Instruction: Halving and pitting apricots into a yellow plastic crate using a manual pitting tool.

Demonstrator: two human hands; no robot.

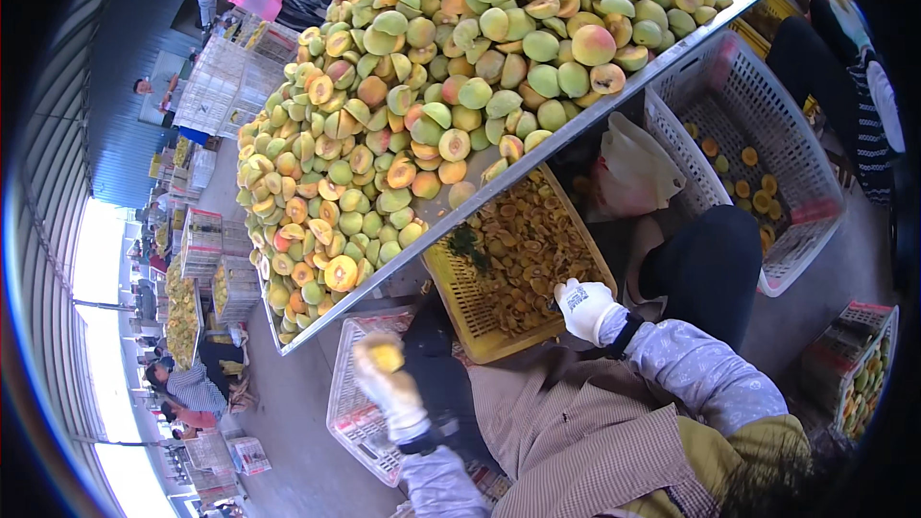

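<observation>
your left hand (390,393), white-gloved and motion-blurred, has its fingers closed on a yellow-orange fruit piece (387,358); the piece is up at the fingertips, above the white crate (345,412) by your leg. your right hand (587,311), also gloved, is curled at the near right corner of the yellow crate (455,312) full of brownish scraps (528,259); can't tell if it's pinching anything. heaped fruit (384,134) covers the metal-edged table (542,154) beyond.

Left of 2 hands (394,389) blurred, held piece (388,357) smeared, fruit heap (393,125) cropped at top
</observation>
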